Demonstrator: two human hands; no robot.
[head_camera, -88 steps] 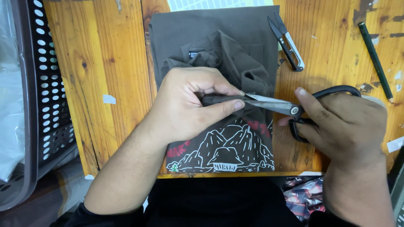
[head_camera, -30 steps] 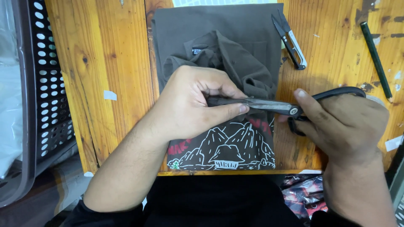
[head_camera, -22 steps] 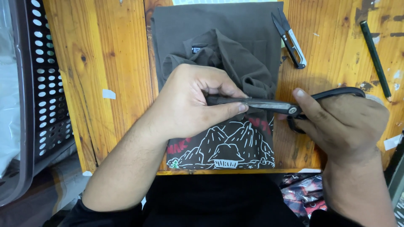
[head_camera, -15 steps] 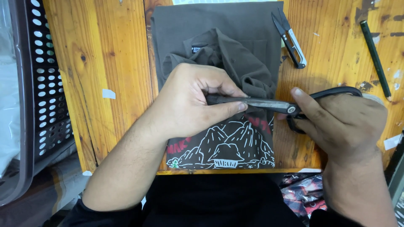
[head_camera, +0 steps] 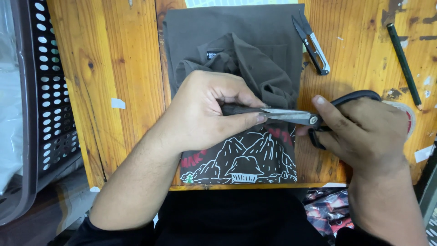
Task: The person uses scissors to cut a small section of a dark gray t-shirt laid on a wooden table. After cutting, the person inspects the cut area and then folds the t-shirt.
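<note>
My left hand point(head_camera: 205, 114) pinches fold of grey T-shirt point(head_camera: 236, 41), grip tight on cloth at mid-table point(head_camera: 91, 68). My right hand point(head_camera: 364, 132) grips black-handled scissors point(head_camera: 291, 116), blades nearly closed, tips at pinched fold. Small thread snips point(head_camera: 312, 43) lie beside shirt; pencil point(head_camera: 403, 64) further right.

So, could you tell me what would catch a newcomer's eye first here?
Probably the two hands at the centre: the right hand holds black-handled scissors, their blades reaching into the left hand. Under them, a folded grey shirt with a white mountain print lies on the orange wooden table.
</note>
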